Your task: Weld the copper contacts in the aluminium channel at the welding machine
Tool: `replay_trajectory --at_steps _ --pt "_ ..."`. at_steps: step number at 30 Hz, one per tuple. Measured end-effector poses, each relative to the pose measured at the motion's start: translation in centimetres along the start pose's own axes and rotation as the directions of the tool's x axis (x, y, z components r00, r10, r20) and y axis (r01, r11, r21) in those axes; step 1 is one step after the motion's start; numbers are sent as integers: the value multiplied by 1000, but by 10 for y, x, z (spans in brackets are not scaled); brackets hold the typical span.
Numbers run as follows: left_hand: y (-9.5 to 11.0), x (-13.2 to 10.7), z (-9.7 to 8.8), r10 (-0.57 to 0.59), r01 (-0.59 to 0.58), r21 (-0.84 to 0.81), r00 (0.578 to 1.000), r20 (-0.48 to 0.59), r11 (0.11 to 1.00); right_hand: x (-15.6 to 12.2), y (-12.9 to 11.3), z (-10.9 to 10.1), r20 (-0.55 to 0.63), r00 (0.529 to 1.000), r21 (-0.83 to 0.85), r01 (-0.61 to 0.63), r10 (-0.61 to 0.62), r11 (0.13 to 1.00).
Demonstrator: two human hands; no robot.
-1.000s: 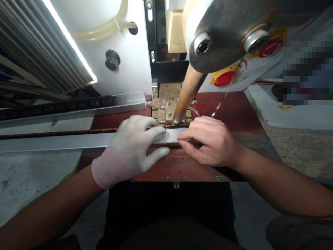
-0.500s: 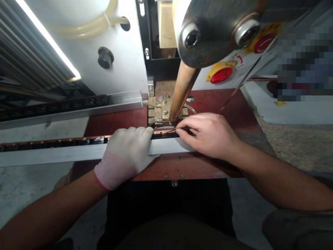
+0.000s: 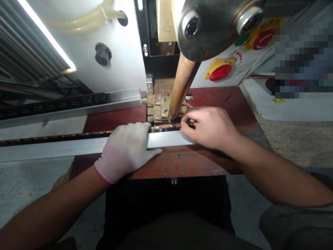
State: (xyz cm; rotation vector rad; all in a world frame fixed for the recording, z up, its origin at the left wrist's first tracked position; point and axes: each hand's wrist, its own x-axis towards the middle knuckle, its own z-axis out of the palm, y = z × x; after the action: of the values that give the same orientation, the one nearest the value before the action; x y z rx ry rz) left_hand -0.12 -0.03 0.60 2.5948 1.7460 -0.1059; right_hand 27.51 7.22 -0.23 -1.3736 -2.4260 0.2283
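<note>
Toward eight o'clock, the left hand (image 3: pixel 127 140) is covered by a thin, close-fitting glove (image 3: pixel 122 147), by which the fingers and thumb are wrapped to the tips. Its upper part is coloured off-white; the cuff (image 3: pixel 111 165) is tinted pale pink, and the wrist is ringed by a narrow hem (image 3: pixel 101 176) in a stronger pink. At three o'clock the right hand (image 3: pixel 213 126) is left bare, as are both forearms (image 3: pixel 265 166). At six o'clock, black trousers (image 3: pixel 166 196) are worn beneath a dark, brownish top (image 3: pixel 177 234). Dark grey-green cloth (image 3: pixel 296 224) is seen at four o'clock, blurred.
</note>
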Motion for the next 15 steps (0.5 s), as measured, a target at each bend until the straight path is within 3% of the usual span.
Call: replay_trajectory --at_steps 5,15 --pt "-4 7 -5 -10 10 -5 997 75 1000 6 -2 0 41 997 -69 -67 70 995" --pt "-6 16 -9 -46 45 18 996 75 999 18 -4 -1 86 986 -132 -133 145 982"
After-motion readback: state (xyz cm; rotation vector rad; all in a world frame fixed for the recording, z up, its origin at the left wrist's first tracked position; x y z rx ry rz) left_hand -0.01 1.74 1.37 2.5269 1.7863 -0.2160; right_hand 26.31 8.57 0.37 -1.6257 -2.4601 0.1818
